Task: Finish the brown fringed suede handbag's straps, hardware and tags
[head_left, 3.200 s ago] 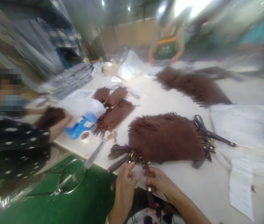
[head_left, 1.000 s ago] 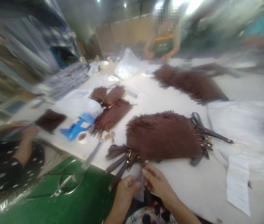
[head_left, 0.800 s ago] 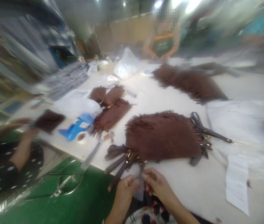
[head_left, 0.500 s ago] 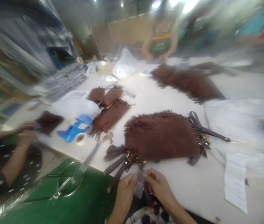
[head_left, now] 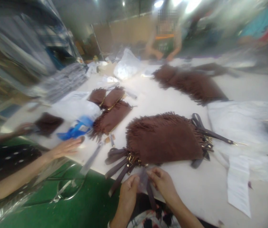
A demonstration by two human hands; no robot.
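At the table's near edge, my left hand (head_left: 129, 194) pinches one side of a small clear plastic sleeve (head_left: 143, 181). Across from it, my right hand (head_left: 162, 183) has thumb and fingers closed at the top of a dark brown strap (head_left: 151, 193), where the sleeve overlaps it; the exact grip is blurred. The strap hangs down toward my lap. Just beyond my hands lies a brown fringed bag (head_left: 169, 141), flat on the table. Several straps with gold clasps (head_left: 130, 160) are bunched at its left corner, and more straps (head_left: 205, 134) lie at its right end.
Smaller fringed pouches (head_left: 113, 117) lie left of centre. A co-worker's hand (head_left: 68, 147) rests by a blue plastic wrapper (head_left: 78, 128), near a brown piece (head_left: 48, 123). More fringed bags (head_left: 190, 84) lie at the back. White plastic (head_left: 250, 126) and a paper sheet (head_left: 239, 186) are right.
The co-worker at left has stretched one hand across to the tape roll by the blue wrapper, covering it. My hands and the clear sleeve have shifted slightly; the strap hangs more in view.
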